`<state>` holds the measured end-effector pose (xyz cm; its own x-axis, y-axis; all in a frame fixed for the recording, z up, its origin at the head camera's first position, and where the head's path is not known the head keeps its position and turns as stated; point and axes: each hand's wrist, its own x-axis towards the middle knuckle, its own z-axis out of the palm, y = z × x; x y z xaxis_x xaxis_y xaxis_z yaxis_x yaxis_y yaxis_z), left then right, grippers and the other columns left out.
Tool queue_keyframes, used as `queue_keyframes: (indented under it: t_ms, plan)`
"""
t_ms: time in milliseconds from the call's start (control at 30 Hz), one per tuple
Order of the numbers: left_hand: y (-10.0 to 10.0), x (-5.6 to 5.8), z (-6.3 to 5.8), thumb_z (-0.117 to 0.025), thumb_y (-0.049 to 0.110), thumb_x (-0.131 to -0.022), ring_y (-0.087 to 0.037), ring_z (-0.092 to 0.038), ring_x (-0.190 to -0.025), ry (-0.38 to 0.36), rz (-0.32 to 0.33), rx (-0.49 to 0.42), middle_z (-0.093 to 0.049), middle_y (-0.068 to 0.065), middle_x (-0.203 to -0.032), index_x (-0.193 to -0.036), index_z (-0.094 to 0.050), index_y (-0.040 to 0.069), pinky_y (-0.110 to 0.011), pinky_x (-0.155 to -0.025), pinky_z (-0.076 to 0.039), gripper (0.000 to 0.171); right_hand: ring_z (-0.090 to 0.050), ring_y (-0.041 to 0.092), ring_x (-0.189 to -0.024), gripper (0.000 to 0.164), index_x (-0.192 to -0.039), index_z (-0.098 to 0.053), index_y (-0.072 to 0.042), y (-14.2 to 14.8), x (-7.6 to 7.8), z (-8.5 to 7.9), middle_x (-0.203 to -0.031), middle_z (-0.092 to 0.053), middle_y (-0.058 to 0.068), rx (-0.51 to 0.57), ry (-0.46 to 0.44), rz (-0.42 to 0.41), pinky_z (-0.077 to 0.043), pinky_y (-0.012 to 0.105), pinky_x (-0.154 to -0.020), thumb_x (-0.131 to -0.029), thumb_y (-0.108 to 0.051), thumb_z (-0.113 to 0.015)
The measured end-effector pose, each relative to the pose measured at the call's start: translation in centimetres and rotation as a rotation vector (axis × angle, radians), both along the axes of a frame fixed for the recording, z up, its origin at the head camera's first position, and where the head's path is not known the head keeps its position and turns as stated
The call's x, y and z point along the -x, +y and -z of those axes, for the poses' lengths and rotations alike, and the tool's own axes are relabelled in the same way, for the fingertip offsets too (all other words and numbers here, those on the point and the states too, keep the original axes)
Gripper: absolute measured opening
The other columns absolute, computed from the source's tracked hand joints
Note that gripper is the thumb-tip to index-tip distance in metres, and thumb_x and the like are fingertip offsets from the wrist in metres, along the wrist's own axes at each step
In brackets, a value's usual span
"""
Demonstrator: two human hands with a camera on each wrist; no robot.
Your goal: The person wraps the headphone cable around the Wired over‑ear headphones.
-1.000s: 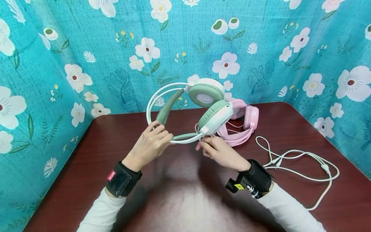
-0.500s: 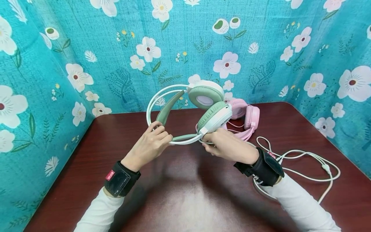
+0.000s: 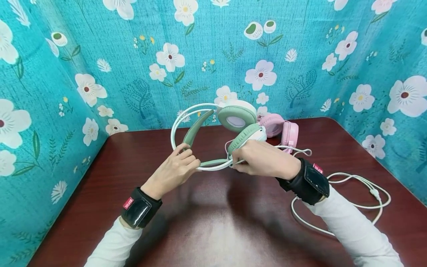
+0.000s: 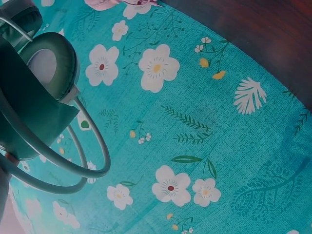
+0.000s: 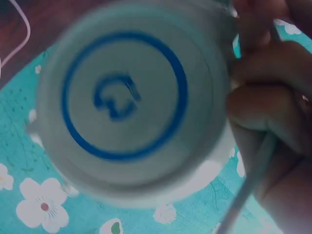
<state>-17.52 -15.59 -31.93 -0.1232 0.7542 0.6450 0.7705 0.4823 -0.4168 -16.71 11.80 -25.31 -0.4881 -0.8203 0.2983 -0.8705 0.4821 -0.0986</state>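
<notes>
In the middle of the head view, white-and-green over-ear headphones (image 3: 237,118) pair a smooth plastic band with matt, leather-like cushions, while the thin, round white cable (image 5: 249,185) at lower right in the right wrist view looks smooth and rubbery. Right of centre, pink over-ear headphones (image 3: 289,134) look like smooth plastic, above a polished, dark red-brown wood-look table (image 3: 213,230). The turquoise flowered cloth curtain (image 3: 207,40) behind is matt and finely woven; a black strap wristband (image 3: 141,207), lower left, carries a glossy, plastic-looking panel.
</notes>
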Motion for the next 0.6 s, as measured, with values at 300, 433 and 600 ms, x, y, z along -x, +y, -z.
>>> queue_keyframes:
  t_ms: [300,433,600]
  plan:
    - [0.1,-0.1,0.6,-0.048,-0.002,-0.098,-0.017,-0.051,-0.072,-0.008,0.036,0.004,-0.049,0.000,-0.064,-0.075,-0.049,0.006,-0.038,-0.093,-0.051,0.024,-0.061,0.004,-0.068,0.004,-0.086,-0.078,-0.007,0.1,1.0,-1.6,-0.075,-0.073,-0.003,-0.014,-0.133,-0.033,-0.053,0.021,-0.065,-0.084,-0.004,-0.078]
    - [0.1,-0.2,0.7,-0.047,-0.002,-0.098,-0.016,-0.050,-0.072,-0.010,0.038,0.012,-0.049,-0.001,-0.064,-0.076,-0.049,0.006,-0.038,-0.093,-0.052,0.024,-0.068,0.008,-0.074,0.006,-0.090,-0.079,-0.004,0.5,1.9,-2.0,-0.082,-0.076,0.001,0.015,-0.210,-0.083,-0.058,0.026,-0.072,-0.085,-0.003,-0.077]
    - [0.1,-0.4,0.8,-0.066,-0.005,-0.085,-0.016,-0.051,-0.074,-0.016,0.039,0.027,-0.050,0.000,-0.065,-0.077,-0.049,0.007,-0.038,-0.094,-0.051,0.022,-0.067,0.010,-0.076,0.007,-0.093,-0.079,-0.003,1.3,3.3,-2.6,-0.084,-0.077,0.004,0.039,-0.308,-0.115,-0.054,0.022,-0.071,-0.087,-0.002,-0.074]
